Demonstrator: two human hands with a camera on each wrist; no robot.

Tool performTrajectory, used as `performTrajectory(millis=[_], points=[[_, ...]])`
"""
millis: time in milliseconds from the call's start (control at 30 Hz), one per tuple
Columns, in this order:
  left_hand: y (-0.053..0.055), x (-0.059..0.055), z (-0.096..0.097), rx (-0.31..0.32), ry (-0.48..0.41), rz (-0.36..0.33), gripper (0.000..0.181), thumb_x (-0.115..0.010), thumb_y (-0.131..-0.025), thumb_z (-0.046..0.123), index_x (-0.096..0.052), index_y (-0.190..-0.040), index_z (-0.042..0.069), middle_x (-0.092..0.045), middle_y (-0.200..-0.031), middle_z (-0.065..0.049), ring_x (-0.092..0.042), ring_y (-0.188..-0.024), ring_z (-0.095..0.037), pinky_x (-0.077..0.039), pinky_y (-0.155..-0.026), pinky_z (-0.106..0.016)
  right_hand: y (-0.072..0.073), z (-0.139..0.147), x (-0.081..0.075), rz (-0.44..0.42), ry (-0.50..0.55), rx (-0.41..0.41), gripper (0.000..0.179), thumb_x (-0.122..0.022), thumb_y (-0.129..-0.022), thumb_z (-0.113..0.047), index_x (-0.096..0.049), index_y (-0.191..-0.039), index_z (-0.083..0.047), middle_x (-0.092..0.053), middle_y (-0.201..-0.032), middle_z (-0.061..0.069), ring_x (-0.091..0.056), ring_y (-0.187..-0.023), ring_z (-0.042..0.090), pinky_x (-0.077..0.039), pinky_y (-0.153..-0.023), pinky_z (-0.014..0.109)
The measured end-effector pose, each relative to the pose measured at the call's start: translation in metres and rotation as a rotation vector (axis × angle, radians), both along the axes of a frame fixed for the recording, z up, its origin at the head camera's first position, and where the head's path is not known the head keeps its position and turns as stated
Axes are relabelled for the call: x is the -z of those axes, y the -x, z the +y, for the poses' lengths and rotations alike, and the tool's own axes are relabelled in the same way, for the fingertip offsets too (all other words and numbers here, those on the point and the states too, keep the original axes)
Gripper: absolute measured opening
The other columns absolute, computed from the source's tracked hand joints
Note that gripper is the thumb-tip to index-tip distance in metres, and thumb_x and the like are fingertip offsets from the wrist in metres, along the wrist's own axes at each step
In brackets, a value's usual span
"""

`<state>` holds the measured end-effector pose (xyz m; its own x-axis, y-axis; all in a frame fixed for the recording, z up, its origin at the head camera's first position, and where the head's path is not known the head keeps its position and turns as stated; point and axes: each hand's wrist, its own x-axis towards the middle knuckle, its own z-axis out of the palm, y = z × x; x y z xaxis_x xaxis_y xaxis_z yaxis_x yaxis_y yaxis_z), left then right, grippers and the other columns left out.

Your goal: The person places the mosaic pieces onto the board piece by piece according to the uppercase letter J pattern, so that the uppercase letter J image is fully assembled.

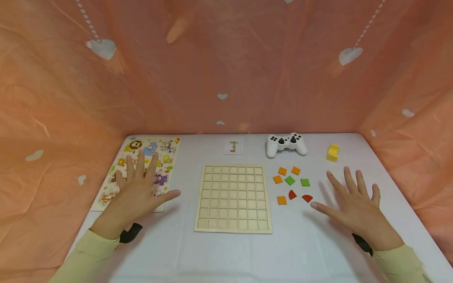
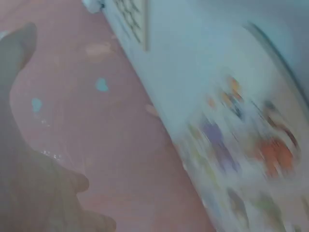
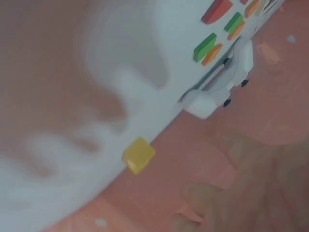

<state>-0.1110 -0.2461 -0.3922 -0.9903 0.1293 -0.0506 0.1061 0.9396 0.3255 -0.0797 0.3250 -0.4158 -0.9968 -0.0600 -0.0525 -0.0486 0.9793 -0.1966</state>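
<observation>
Fingers spread, my left hand [image 1: 136,196] hovers over the animal puzzle board [image 1: 166,165] on the left and holds nothing. My right hand [image 1: 357,210] is also spread in the air, right of the loose tiles, with nothing in its grasp. Between the hands lies a wooden grid board [image 1: 232,199] with bare squares. Beside it are several orange square tiles [image 1: 281,200], two green squares [image 1: 305,182] and two red quarter-round pieces [image 1: 307,198]. A small card [image 1: 233,147] with a coloured J-like pattern on a grid lies behind the board.
A white game controller [image 1: 286,145] lies at the back, right of the card. Farther right stands a yellow block [image 1: 332,152] with a curved cut. Orange-pink cloth [image 1: 226,70] with hearts walls the white table [image 1: 219,255] at the back and sides.
</observation>
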Motion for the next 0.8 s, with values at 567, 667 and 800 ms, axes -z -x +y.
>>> performTrajectory(millis=[567, 667, 800], points=[[0.034, 0.021, 0.086, 0.081, -0.237, -0.169, 0.106, -0.070, -0.102, 0.049, -0.013, -0.168, -0.013, -0.038, -0.160, -0.043, -0.050, -0.147, -0.051, -0.044, -0.122, -0.064, 0.046, -0.020, 0.002, 0.113, 0.175, -0.178, 0.076, -0.076, -0.099, -0.041, -0.050, -0.159, -0.002, -0.051, -0.157, 0.032, -0.043, -0.146, 0.054, -0.037, -0.113, 0.079], [0.037, 0.022, 0.089, 0.037, -0.230, -0.211, 0.090, -0.068, -0.103, 0.048, -0.035, -0.160, -0.013, -0.060, -0.134, -0.033, -0.066, -0.118, -0.038, -0.059, -0.100, -0.052, 0.058, -0.023, 0.003, 0.050, 0.178, -0.174, 0.070, -0.074, -0.102, -0.039, -0.052, -0.157, -0.001, -0.056, -0.151, 0.030, -0.052, -0.140, 0.051, -0.044, -0.115, 0.073], [0.039, 0.027, 0.089, 0.024, -0.217, -0.227, 0.071, -0.069, -0.103, 0.039, -0.049, -0.152, -0.008, -0.063, -0.101, -0.014, -0.059, -0.092, -0.026, -0.051, -0.078, -0.039, 0.074, -0.028, 0.006, -0.009, 0.156, -0.152, 0.063, -0.072, -0.104, -0.037, -0.059, -0.152, 0.000, -0.061, -0.144, 0.026, -0.062, -0.129, 0.046, -0.052, -0.110, 0.067]])
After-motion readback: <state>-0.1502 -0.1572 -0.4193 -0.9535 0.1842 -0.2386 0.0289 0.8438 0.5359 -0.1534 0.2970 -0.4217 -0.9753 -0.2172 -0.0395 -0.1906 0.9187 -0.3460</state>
